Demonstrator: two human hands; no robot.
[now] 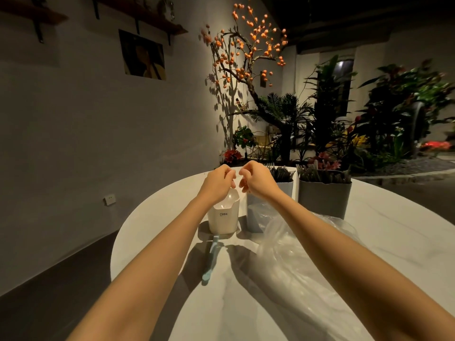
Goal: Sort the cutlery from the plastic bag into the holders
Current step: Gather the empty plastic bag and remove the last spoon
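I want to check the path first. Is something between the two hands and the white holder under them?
Nothing visible blocks it. The left hand and right hand hover directly above the open top of the white holder. The plastic bag lies to its right, the blue utensil in front.

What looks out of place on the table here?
A light blue utensil lies loose on the white table in front of the white holder, outside any holder. The other cutlery stands in the two grey holders. The clear plastic bag lies crumpled nearby.

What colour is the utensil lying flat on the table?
Light blue, seen in the head view.
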